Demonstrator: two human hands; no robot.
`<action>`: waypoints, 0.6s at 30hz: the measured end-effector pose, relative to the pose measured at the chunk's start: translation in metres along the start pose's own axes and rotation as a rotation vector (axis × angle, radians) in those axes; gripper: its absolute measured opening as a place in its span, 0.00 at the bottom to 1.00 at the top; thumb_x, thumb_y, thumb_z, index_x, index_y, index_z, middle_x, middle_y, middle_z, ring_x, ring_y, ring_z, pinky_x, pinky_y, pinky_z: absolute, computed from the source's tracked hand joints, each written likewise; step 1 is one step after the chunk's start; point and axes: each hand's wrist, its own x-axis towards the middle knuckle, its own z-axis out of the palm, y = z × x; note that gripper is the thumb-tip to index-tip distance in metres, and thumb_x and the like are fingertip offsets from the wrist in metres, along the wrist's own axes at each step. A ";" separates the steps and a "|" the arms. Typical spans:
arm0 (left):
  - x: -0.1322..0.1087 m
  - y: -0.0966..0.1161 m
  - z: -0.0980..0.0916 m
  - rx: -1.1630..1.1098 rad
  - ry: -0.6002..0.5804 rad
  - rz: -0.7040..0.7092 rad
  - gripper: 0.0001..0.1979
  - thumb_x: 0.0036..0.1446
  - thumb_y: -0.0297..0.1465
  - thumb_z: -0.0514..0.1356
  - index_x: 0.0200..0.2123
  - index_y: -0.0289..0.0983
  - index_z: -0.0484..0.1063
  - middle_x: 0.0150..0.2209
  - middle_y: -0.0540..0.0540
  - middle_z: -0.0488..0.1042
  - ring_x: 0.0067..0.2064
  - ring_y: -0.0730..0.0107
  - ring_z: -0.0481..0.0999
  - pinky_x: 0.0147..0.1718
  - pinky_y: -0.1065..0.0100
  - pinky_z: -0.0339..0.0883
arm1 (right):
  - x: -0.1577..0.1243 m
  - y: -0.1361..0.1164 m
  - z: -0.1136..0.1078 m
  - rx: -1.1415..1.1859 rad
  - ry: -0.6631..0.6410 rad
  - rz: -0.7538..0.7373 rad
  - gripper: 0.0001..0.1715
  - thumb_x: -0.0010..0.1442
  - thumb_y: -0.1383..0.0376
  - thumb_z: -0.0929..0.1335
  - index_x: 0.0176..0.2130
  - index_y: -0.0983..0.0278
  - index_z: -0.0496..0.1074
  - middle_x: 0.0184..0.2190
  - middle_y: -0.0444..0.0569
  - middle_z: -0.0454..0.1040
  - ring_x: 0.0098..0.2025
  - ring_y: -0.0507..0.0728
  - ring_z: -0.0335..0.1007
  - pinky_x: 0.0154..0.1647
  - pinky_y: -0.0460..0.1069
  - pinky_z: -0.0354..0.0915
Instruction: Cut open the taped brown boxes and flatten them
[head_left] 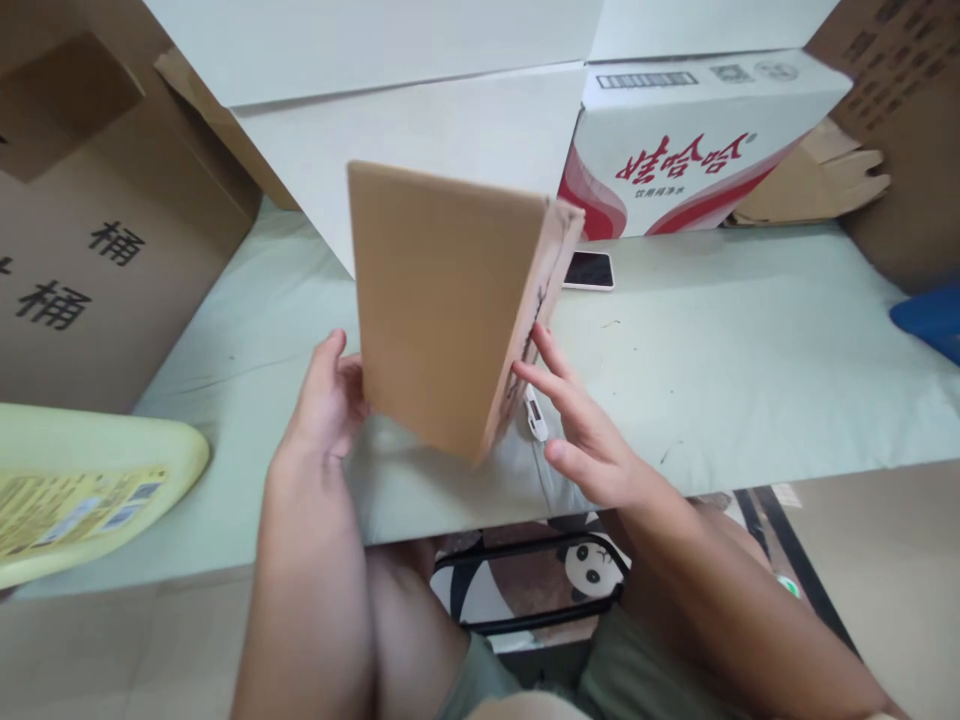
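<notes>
A flat brown cardboard box [442,310] stands tilted on edge between my hands, its broad plain face towards me and dark print on its narrow right side. My left hand [322,400] is at the lower left edge, its fingers curled partly behind the box and its thumb pointing up. On the printed side rest two stretched fingertips of my right hand [581,425], while its thumb is spread apart from the box. A small white device [535,414] lies beside the right fingers. Whether the box's lower edge touches the table is blurred.
A pale green cloth covers the table [735,350]. Behind are a white carton [420,130], a red-and-white carton [675,150] and a phone [590,270]. A large brown carton [97,240] and a yellow-green container [90,490] stand left; a blue object [930,320] is at right.
</notes>
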 end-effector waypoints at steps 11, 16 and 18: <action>-0.024 0.009 0.001 0.328 -0.492 -0.389 0.29 0.47 0.61 0.65 0.20 0.40 0.76 0.22 0.40 0.80 0.23 0.60 0.76 0.22 0.66 0.59 | 0.000 0.005 -0.006 0.060 0.179 -0.091 0.17 0.72 0.49 0.67 0.50 0.53 0.80 0.57 0.52 0.80 0.72 0.68 0.67 0.77 0.71 0.57; -0.022 0.012 0.002 0.534 -0.285 -0.295 0.18 0.50 0.43 0.64 0.16 0.40 0.68 0.13 0.49 0.66 0.18 0.72 0.61 0.23 0.66 0.51 | 0.002 0.003 0.004 -0.052 0.272 -0.014 0.11 0.71 0.54 0.70 0.41 0.57 0.78 0.65 0.55 0.72 0.73 0.69 0.64 0.76 0.70 0.61; -0.015 0.006 0.003 0.452 -0.028 -0.149 0.17 0.51 0.43 0.65 0.18 0.43 0.65 0.15 0.51 0.64 0.21 0.69 0.62 0.25 0.65 0.53 | 0.006 0.001 0.008 -0.075 0.240 -0.047 0.09 0.71 0.57 0.69 0.40 0.58 0.76 0.61 0.55 0.75 0.72 0.66 0.67 0.78 0.69 0.58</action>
